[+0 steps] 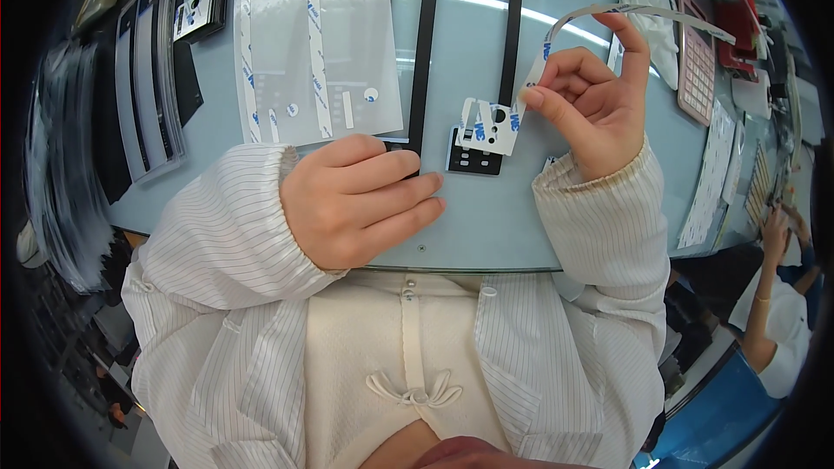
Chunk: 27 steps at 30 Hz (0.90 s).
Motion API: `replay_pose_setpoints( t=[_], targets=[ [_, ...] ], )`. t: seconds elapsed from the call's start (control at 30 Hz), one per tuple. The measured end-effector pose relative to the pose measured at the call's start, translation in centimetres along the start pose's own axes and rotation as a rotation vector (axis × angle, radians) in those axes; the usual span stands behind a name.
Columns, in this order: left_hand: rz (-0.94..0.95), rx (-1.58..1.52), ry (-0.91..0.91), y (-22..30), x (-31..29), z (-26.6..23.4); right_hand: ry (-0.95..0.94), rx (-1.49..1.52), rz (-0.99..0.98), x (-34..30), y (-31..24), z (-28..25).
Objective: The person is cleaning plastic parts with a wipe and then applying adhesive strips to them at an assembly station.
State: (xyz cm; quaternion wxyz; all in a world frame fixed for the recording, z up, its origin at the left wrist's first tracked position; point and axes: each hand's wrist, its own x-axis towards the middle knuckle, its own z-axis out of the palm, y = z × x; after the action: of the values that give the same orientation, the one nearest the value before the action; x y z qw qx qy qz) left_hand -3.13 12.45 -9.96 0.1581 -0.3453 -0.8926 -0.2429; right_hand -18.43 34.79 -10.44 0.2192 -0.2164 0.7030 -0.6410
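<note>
My right hand (599, 91) pinches a white adhesive-tape strip (546, 48) with blue print between thumb and forefinger. One end arches up and away to the right; the other runs down to a white cut-out adhesive piece (495, 132) with holes and a thin loop. That piece partly overlaps the wide black end panel (476, 161) of the right-hand long black strip (512, 35). My left hand (360, 200) rests on the table, curled over the lower end of a second long black strip (426, 43). Its thumb and what lies beneath the palm are hidden.
Translucent sheets (278, 52) carrying printed tape lie behind my left hand. Stacked dark-edged panels (156, 78) stand farther left. A pink calculator (697, 78) and a crumpled white bag (647, 13) lie at the right. Another person's arm (769, 260) shows at far right.
</note>
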Motion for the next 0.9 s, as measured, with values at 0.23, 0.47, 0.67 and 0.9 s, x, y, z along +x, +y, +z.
replay_pose_setpoints(
  t=[0.23,0.47,0.67,0.9],
  targets=[
    [0.014,0.088,-0.037,0.0,0.0,-0.5,-0.069,-0.023,-0.017,-0.4,0.0,0.1],
    [0.028,0.087,-0.039,0.1,0.0,-0.7,-0.091,-0.001,-0.026,-0.6,0.1,0.3],
    [0.016,0.103,-0.044,0.0,-0.3,-0.6,-0.105,-0.051,-0.017,-1.0,-0.2,0.5],
    [-0.018,0.085,-0.029,0.0,-0.3,-0.6,-0.114,-0.036,-0.044,-1.4,0.2,0.2]
  ],
)
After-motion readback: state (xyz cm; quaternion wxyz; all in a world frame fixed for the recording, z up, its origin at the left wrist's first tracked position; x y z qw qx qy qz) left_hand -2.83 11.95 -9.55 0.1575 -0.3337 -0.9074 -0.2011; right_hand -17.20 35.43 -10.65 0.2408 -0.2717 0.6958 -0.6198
